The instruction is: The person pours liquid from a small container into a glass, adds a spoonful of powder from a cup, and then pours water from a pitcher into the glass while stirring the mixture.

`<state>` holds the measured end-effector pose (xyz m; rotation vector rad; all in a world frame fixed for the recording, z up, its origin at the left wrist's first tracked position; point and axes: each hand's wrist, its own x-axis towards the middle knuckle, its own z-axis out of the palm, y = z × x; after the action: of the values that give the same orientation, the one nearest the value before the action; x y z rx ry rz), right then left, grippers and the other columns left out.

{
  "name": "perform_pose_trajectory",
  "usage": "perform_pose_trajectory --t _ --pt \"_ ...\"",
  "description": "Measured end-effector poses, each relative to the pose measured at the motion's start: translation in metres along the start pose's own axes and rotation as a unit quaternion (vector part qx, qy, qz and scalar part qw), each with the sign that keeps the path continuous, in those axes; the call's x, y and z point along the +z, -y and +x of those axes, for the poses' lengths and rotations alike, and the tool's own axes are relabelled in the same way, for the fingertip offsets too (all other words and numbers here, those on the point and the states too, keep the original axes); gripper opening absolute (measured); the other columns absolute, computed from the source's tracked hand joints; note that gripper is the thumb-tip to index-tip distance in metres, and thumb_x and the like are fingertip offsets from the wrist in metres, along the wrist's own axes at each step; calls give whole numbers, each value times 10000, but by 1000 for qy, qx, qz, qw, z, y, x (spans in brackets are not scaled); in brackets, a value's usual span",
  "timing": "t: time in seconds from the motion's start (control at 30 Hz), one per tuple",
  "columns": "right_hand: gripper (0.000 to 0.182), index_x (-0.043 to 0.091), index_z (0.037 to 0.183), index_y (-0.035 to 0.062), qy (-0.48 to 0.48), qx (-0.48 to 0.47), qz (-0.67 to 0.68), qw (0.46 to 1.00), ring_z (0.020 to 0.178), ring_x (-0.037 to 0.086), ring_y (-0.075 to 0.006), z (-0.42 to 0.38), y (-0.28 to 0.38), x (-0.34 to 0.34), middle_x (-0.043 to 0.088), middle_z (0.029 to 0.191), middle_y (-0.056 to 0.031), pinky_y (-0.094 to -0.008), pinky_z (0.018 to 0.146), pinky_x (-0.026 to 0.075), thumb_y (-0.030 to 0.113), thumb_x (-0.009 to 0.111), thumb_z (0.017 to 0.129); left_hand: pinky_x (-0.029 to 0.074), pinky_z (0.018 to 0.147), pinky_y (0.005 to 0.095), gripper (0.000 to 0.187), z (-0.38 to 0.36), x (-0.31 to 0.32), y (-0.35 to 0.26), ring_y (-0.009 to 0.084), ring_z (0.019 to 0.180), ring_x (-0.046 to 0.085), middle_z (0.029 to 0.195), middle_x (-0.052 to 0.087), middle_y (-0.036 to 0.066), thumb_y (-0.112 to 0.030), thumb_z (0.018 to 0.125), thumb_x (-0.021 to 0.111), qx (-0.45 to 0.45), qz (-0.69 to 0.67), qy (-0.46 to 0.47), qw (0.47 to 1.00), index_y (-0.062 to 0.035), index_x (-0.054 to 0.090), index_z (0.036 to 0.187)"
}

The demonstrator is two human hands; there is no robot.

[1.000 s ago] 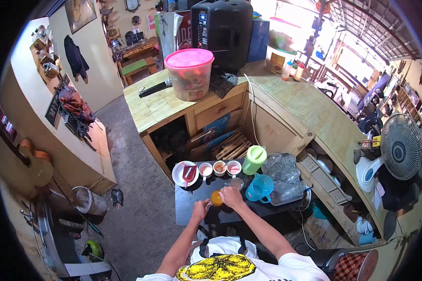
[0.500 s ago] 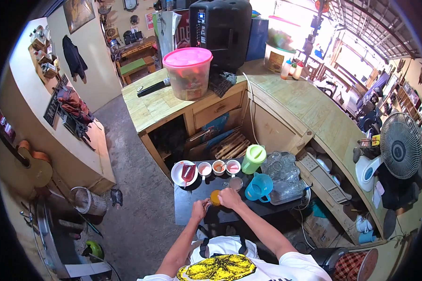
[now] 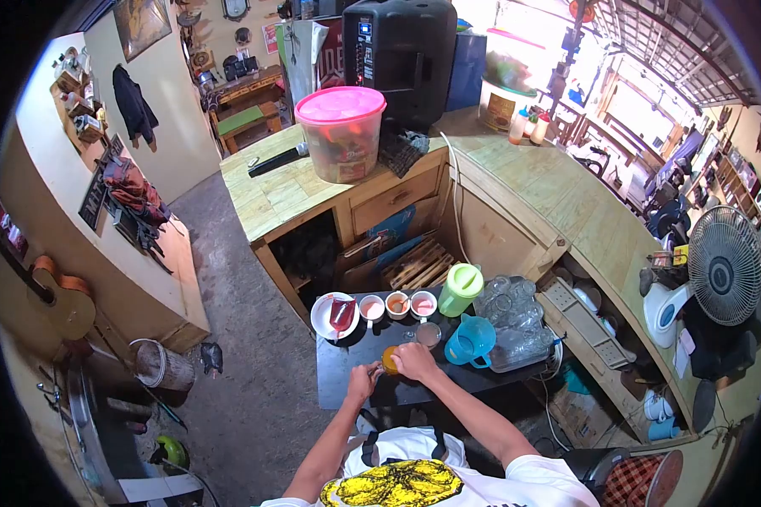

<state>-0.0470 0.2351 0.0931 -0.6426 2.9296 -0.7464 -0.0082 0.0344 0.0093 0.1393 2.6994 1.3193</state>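
My right hand is closed on a small container with orange-yellow contents, low over the dark table. Against its left side my left hand is closed, and what its fingers pinch is too small to make out. Just beyond stand a clear glass and a blue pitcher. A white bowl with a red packet is at the table's far left. Beside it is a row of white cups, then a green lidded pitcher.
Clear glassware fills a tray at the table's right end. Behind the table, a wooden counter carries a pink-lidded bucket and a black speaker. A fan stands at the right.
The whole view has shifted slightly. Both hands stay around the orange-yellow container, with no clear change in their hold.
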Motion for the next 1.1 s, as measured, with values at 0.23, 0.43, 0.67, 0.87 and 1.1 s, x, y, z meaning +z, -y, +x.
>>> perform_pose_trajectory --t 0.23,0.43,0.67,0.87,1.1 --pt "242 748 799 27 50 1 -62 997 753 709 -395 7 -7 -9 712 775 -210 -512 709 569 237 652 870 547 731 478 260 2 3 8 452 848 693 902 682 283 -202 924 728 17 -4 -9 1000 -74 754 1148" --pt "257 737 780 11 -10 -52 -10 999 752 709 -393 6 -8 -6 713 785 -212 -507 710 569 237 650 867 547 727 482 274 1 0 1 455 839 692 901 691 271 -221 928 723 21 -17 -19 999 -69 747 1155" --pt "236 726 812 20 101 -51 -78 990 794 712 -368 5 -12 -7 721 838 -185 -484 743 572 230 639 876 561 752 466 273 2 7 12 441 875 706 934 697 272 -233 934 716 14 -14 -22 1000 -89 752 1163" --pt "244 732 814 16 3 -38 -17 999 777 705 -391 6 -9 -3 714 814 -204 -506 734 569 234 643 878 566 769 465 277 2 5 10 438 892 707 961 692 276 -201 917 737 5 -17 -12 1000 -65 753 1158" --pt "258 732 800 19 82 -33 -13 996 780 708 -389 4 -12 -6 717 808 -195 -509 741 572 244 645 891 566 776 468 266 1 2 2 435 898 707 974 694 270 -185 916 737 -6 -10 -7 1000 -51 755 1145"
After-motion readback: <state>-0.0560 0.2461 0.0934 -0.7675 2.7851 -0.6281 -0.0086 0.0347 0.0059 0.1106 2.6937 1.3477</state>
